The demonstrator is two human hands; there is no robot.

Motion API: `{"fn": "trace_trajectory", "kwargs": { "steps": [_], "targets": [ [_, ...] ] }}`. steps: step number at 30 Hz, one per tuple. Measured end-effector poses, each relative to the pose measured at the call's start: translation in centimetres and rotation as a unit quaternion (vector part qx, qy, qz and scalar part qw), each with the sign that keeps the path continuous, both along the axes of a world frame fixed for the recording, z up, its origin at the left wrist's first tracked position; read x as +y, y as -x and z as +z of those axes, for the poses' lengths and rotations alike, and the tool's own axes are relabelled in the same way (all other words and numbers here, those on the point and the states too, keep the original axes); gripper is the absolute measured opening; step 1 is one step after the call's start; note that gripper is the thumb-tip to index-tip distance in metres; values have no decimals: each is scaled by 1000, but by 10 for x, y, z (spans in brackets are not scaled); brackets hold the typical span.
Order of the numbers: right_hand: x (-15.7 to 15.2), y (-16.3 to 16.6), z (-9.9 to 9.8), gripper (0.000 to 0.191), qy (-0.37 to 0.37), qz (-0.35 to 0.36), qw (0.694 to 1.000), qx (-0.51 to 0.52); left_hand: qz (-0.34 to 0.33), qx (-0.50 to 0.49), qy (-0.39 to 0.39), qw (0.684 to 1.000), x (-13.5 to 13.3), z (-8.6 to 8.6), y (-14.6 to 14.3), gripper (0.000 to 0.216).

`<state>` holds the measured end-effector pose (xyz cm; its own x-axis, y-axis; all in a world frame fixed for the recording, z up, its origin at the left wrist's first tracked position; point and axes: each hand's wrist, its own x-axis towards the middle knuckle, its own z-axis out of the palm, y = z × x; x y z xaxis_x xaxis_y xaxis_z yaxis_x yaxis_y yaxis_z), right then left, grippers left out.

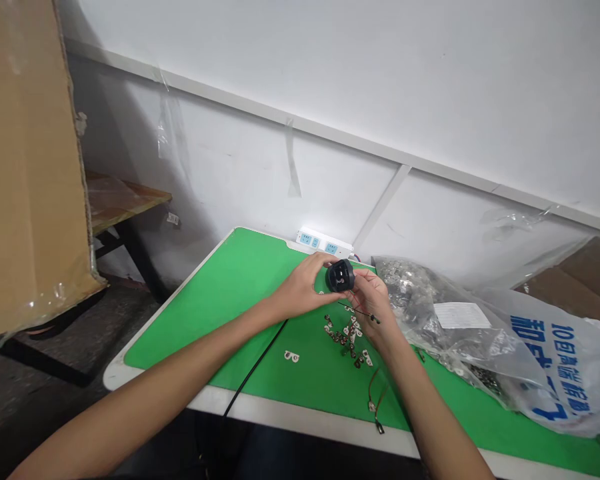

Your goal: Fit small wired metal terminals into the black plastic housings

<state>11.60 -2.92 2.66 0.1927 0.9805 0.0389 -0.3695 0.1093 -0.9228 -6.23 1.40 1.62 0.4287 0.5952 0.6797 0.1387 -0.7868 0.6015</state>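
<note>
Above the green tabletop I hold a small black rounded device with a dark glossy face [340, 276] between both hands. My left hand [305, 287] grips it from the left, thumb below and fingers on top. My right hand [373, 293] closes on its right side with the fingertips. Thin dark and red wires [357, 310] with small end pieces show by my right palm; whether that hand grips them I cannot tell. Below lie several small metal pieces [350, 337] in a loose heap, and a pale metal piece [291, 357] lies apart to the left.
A white power strip [325, 243] stands at the table's back edge against the wall. Clear plastic bags [430, 293] of small metal parts fill the right side. A black cable [255, 367] crosses the table's front edge. Cardboard [30, 167] rises at the left.
</note>
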Motion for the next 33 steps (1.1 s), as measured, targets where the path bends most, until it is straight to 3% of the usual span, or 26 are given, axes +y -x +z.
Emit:
{"fn": "trace_trajectory", "kwargs": {
  "steps": [6, 20, 27, 33],
  "targets": [
    [3, -2, -6, 40, -18, 0, 1000, -4, -7, 14, -7, 1000, 3, 0, 1, 55],
    [2, -6, -1, 36, 20, 47, 999, 0, -38, 27, -24, 999, 2, 6, 6, 59],
    [3, -3, 0, 36, 57, 46, 996, 45, -50, 41, -36, 997, 8, 4, 11, 72],
    [4, -3, -3, 30, 67, 98, 991, 54, -54, 41, -28, 997, 8, 4, 10, 70]
  ]
}}
